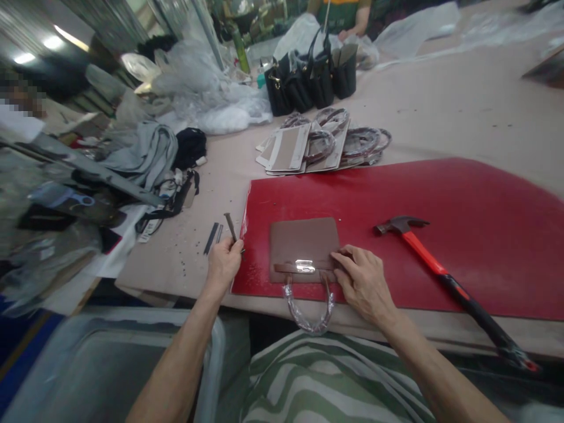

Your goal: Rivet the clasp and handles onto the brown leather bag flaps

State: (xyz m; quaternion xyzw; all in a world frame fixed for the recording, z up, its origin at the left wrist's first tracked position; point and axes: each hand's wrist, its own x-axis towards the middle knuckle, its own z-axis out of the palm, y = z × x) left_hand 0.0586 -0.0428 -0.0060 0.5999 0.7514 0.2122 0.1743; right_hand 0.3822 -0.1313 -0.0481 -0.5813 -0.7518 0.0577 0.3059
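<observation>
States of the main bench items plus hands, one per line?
Left hand: closed on metal tool
Right hand: at brown panel edge, grip unclear
Brown panel: flat on red mat
Handle loop: plastic-wrapped, overhanging mat edge
Hammer: lying on mat, unheld
Stacked panels: piled, handles wrapped
Black bags: upright, grouped

- Pale worktable (462, 111): is filling ctr. & rt., running into bkgd.
- Ceiling lights (53, 42): are glowing white, upper lt.
- Gray post (208, 35): is rising beyond table, top ctr.-lt.
- Clear plastic sheeting (194, 88): is lying heaped at table's far lt.
- Gray rail (97, 169): is slanting across lt. side, w/ gray cloth (154, 147) lying near.
- Gray plastic bin (141, 317): is standing below table's near edge, lower lt.
</observation>
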